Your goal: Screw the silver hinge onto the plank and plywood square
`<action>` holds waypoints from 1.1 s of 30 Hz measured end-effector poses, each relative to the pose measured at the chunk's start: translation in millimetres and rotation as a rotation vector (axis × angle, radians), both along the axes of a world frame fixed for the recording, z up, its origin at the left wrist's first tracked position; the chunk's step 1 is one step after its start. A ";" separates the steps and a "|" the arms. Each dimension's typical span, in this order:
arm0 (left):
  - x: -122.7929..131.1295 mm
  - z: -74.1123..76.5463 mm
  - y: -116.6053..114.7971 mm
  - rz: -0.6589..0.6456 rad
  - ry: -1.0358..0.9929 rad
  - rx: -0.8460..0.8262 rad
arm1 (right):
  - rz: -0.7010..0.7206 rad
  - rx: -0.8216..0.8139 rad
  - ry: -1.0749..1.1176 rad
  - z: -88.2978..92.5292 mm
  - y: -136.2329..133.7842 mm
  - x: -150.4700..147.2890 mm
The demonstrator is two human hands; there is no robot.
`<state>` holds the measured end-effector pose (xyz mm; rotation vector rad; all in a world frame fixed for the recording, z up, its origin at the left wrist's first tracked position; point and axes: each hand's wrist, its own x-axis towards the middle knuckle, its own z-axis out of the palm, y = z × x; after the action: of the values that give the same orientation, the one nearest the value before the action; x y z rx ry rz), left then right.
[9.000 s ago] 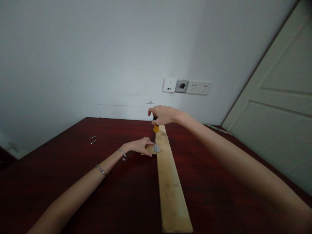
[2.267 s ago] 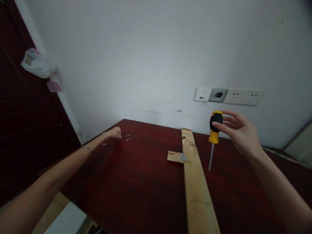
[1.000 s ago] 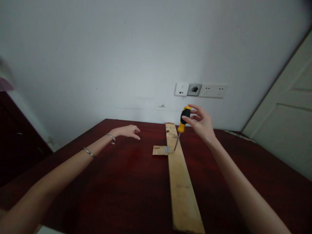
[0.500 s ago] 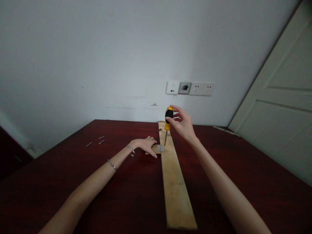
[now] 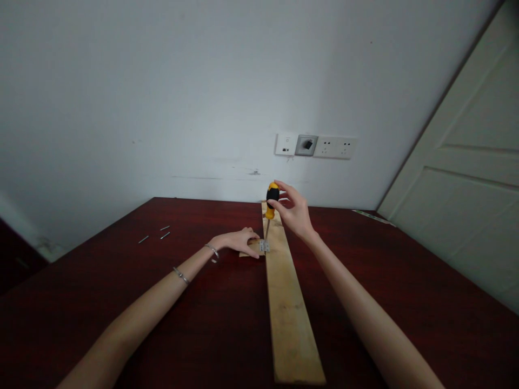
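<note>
My right hand [image 5: 295, 212] grips a yellow and black screwdriver [image 5: 273, 199] by its handle. The screwdriver stands nearly upright, its tip at a small metal hinge [image 5: 264, 246]. That hinge spans a short wooden piece [image 5: 255, 247] and the left edge of a long wooden board [image 5: 290, 308]. Thumb and fingers apart, my left hand [image 5: 242, 241] rests on the short piece, just left of the hinge. Whether the tip touches a screw is too small to tell.
Several loose screws [image 5: 164, 235] lie on the dark red table [image 5: 194, 335] at the left. Behind it is a wall with sockets [image 5: 334, 147]. A thin strip [image 5: 373, 218] lies by the back right edge, near a white door [image 5: 470, 178].
My right hand has brought the screwdriver left and slightly down, from over the board to the hinge. My left hand stays on the short piece, its thumb slightly shifted.
</note>
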<state>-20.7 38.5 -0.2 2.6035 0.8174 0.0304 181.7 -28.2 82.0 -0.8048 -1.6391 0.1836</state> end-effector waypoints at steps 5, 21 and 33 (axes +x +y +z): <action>0.7 0.3 -0.5 0.001 -0.005 0.010 | 0.027 0.025 0.065 -3.5 2.7 -3.0; 2.4 5.4 -5.0 -0.022 0.017 0.012 | 0.063 -0.001 0.034 -4.8 0.5 -7.8; 2.3 0.2 -0.8 -0.022 0.037 0.040 | 0.066 0.004 0.009 -4.0 -1.2 -7.4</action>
<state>-18.4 37.7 -0.1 2.6576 0.8094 -0.0080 174.3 -29.4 78.0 -0.7462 -1.6577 0.2297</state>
